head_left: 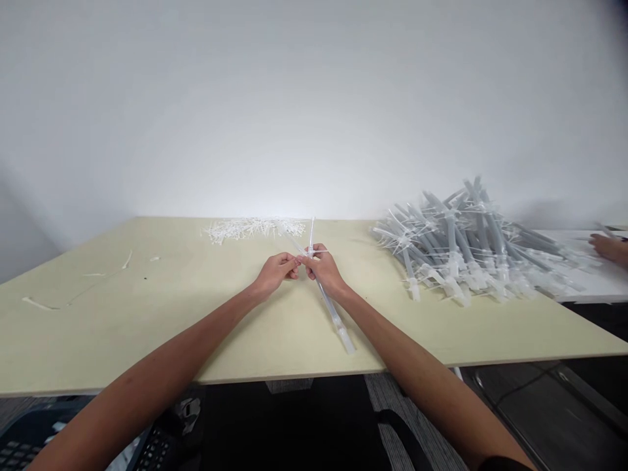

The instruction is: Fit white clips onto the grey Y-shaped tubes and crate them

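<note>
A clear, flexible tube assembly (330, 304) slants over the table in front of me, its wide translucent end piece (347, 340) pointing toward me. My right hand (324, 267) is closed around its upper part, where thin branches extend beyond the fingers. A thin white cable tie (320, 251) sticks out sideways at that joint. Close against the right fingertips, my left hand (277, 271) is closed in a pinch. What lies between its fingertips is too small to make out.
White cable ties (250, 229) lie heaped by the wall. On the right rises a large pile of similar tube assemblies (451, 242). Loose tie scraps (42, 304) are scattered at left. Another person's hand (608, 248) is at the far right. A dark basket (29, 425) stands below the table.
</note>
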Tool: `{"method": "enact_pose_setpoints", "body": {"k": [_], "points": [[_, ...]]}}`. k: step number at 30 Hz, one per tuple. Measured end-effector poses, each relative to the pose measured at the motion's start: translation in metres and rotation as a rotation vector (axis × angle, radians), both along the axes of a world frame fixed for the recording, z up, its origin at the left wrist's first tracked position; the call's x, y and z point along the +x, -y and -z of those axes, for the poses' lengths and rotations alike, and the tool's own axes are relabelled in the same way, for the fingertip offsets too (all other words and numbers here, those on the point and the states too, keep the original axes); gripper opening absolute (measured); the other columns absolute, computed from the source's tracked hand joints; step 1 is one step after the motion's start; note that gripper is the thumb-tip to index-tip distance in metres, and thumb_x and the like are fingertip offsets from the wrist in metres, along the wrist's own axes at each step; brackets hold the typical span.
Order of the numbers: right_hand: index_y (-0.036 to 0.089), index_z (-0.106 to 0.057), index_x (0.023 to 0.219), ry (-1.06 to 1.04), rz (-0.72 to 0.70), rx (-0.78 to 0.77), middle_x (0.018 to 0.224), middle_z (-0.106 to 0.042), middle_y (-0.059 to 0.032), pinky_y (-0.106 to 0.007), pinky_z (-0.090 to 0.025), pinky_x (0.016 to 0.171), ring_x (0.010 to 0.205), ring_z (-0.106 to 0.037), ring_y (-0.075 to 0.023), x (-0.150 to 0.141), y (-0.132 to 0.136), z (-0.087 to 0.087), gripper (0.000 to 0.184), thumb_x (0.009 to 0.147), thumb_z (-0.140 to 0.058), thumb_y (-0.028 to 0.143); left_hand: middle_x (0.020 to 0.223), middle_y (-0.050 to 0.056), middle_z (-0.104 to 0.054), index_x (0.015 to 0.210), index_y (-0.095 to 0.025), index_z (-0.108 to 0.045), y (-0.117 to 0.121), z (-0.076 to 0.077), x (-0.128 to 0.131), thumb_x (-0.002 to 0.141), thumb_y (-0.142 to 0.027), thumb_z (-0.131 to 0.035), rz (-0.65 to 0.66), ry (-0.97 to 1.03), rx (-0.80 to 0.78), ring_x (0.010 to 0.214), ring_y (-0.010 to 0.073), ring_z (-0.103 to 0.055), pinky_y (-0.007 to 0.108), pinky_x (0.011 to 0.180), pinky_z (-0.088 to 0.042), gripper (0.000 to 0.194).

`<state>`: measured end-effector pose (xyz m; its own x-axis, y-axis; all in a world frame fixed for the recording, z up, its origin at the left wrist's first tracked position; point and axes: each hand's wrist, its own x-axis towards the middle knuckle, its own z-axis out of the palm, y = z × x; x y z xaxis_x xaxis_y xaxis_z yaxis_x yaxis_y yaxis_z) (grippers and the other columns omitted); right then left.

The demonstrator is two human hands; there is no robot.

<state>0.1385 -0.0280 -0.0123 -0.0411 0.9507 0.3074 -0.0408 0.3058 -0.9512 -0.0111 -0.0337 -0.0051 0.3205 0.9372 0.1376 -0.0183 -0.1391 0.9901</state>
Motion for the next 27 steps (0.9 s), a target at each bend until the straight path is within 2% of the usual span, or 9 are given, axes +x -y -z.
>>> {"method": "enact_pose_setpoints", "body": {"k": [6,10,13,18,27], "points": [[0.019,-0.048,0.095,0.011,-0.003,-0.009,0.063,-0.051,0.0061,-0.018,-0.033,0.034,0.041,-0.044,-0.0065,-0.001,0.003,-0.002,0.039,0.066,-0.068,0.035,0.066,-0.003,-0.050,0.071,-0.017,-0.051,-0.001,-0.004,-0.005,0.073,-0.037,-0.061,0.105,0.003,0.021,0.060,0.0090,-0.048,0.035,0.076,-0.046,0.023],[0.018,-0.051,0.097,0.070,0.066,-0.009,0.054,-0.049,0.0071,-0.019,-0.031,0.034,0.037,-0.042,-0.0069,-0.001,0.005,-0.004,0.039,0.068,-0.066,0.039,0.061,-0.005,-0.042,0.069,-0.018,-0.050,-0.001,-0.005,-0.005,0.072,-0.031,-0.059,0.114,0.011,0.027,0.057,0.0078,-0.041,0.036,0.078,-0.046,0.016],[0.018,-0.053,0.093,0.107,0.088,-0.010,0.050,-0.049,0.0068,-0.020,-0.032,0.034,0.035,-0.041,-0.0072,0.000,0.005,-0.004,0.037,0.068,-0.066,0.042,0.061,-0.005,-0.040,0.067,-0.018,-0.048,0.000,-0.008,-0.005,0.070,-0.029,-0.058,0.110,0.020,0.025,0.059,0.0084,-0.042,0.035,0.079,-0.046,0.015],[0.017,-0.056,0.087,0.126,0.108,0.014,0.059,-0.056,0.0026,-0.020,-0.032,0.034,0.037,-0.044,-0.0071,0.002,0.005,-0.004,0.033,0.067,-0.066,0.042,0.066,-0.003,-0.042,0.064,-0.018,-0.044,0.002,-0.013,-0.008,0.069,-0.029,-0.056,0.125,0.022,0.043,0.067,0.0108,-0.046,0.033,0.076,-0.045,0.017],[0.016,-0.058,0.078,0.085,0.135,0.013,0.070,-0.060,-0.0016,-0.021,-0.031,0.033,0.039,-0.045,-0.0066,0.007,0.000,-0.003,0.032,0.070,-0.063,0.047,0.060,-0.004,-0.035,0.060,-0.018,-0.043,0.007,-0.015,-0.013,0.071,-0.028,-0.056,0.211,-0.024,-0.032,0.060,0.0097,-0.040,0.034,0.075,-0.045,0.019]]}}
